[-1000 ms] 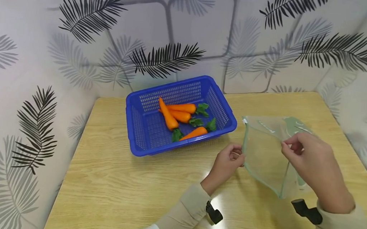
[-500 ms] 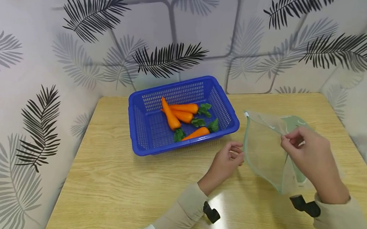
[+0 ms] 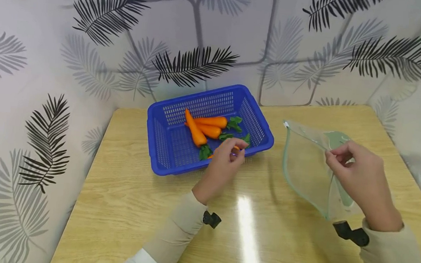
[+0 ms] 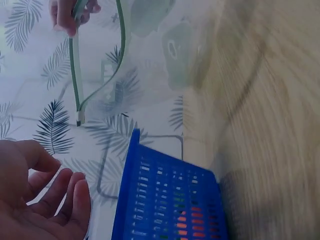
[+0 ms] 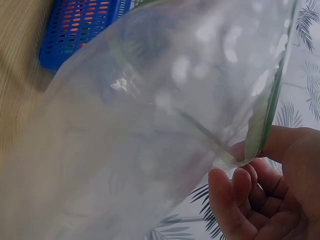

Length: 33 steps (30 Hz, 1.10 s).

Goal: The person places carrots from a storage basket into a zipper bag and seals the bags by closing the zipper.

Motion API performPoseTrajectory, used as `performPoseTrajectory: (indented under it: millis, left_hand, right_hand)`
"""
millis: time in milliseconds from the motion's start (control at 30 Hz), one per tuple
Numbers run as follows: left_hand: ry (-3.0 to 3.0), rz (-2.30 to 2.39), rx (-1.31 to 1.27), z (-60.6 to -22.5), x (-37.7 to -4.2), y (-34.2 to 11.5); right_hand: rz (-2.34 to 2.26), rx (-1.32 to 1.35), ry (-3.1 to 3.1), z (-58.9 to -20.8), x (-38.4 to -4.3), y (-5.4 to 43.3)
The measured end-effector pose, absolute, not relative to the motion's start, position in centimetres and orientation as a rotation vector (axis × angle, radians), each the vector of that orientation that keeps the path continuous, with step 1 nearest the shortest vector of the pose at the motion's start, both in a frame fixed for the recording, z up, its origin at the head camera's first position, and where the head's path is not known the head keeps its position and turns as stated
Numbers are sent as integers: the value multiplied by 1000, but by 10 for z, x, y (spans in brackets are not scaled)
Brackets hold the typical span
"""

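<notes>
My right hand (image 3: 359, 174) pinches the rim of a clear zip bag (image 3: 305, 172) with a green edge; its mouth gapes toward the left. In the right wrist view the thumb and a finger grip the bag's green zip strip (image 5: 272, 100). My left hand (image 3: 222, 165) hovers over the near rim of a blue plastic basket (image 3: 177, 171), its fingers loosely bent and holding nothing. Several orange carrots (image 3: 195, 131) with green tops lie in the basket. One carrot near the front wall is partly hidden behind my left hand.
The basket stands on a light wooden table (image 3: 123, 207) against a wall (image 3: 229, 30) with leaf patterns. A white slider (image 3: 286, 124) sits at the bag's upper left corner. Each forearm wears a black wrist camera (image 3: 211, 219).
My left hand has let go of the bag's left edge and moved left to the basket. My right hand keeps its pinch on the bag, almost in place.
</notes>
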<state>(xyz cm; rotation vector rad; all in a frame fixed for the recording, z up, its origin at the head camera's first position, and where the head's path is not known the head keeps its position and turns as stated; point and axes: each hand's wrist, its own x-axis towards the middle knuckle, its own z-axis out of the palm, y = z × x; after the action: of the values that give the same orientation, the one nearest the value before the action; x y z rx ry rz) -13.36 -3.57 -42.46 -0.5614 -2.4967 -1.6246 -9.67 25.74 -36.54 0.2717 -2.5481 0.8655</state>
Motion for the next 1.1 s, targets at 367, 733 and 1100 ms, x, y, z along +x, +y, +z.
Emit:
performPoseTrajectory:
  millis: [367, 733, 1100]
  left_hand:
    - [-2901, -969, -563, -412, -175, -52]
    - [-3109, -797, -472, -431, -202, -47]
    - [-3304, -746, -409, -438, -217, -40]
  right_hand:
    - [882, 276, -2536, -361, -99, 261]
    - [879, 289, -2543, -364, -99, 265]
    - [890, 264, -2573, -371, -93, 269]
